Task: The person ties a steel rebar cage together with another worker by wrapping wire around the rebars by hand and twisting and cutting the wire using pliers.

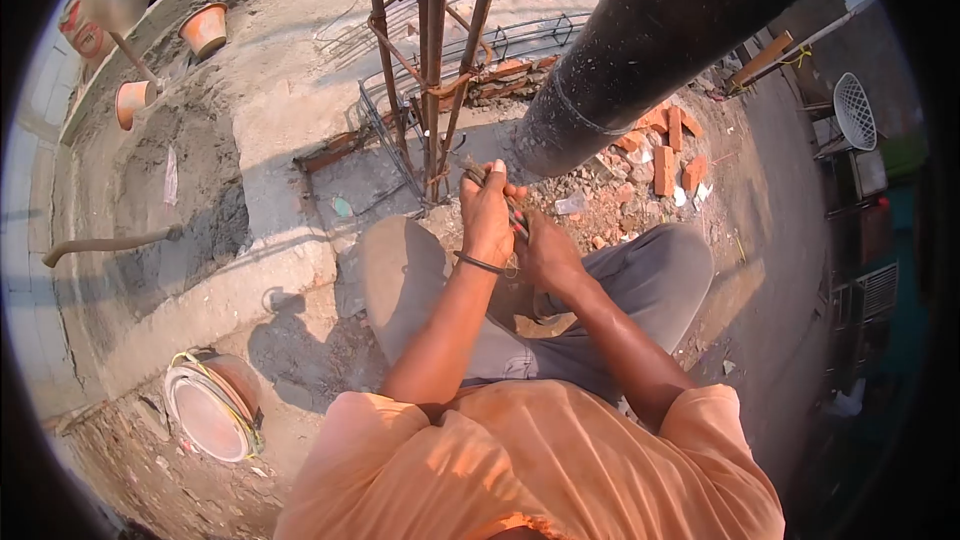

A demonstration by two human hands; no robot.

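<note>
My left hand (487, 212), with a dark band at the wrist, is closed, and a thin brownish piece (474, 174) pokes out by its fingertips. Close against it, my right hand (548, 250) is wrapped round a dark, narrow tool with red on it (518, 224). Its kind is mostly hidden by the fingers, and whether the brownish piece belongs to it I cannot tell. Both hands are above my bent legs. Just beyond them stand several upright rusty steel bars (433, 70), tied together with bent stirrups.
A thick black pipe (640, 50) slants up at the right, near loose bricks (664, 170) and rubble. Rebar cages (540, 35) lie behind. At left are wet mortar (205, 190) with a wooden handle (110, 245), orange pans (205, 30) and a bucket (210, 408).
</note>
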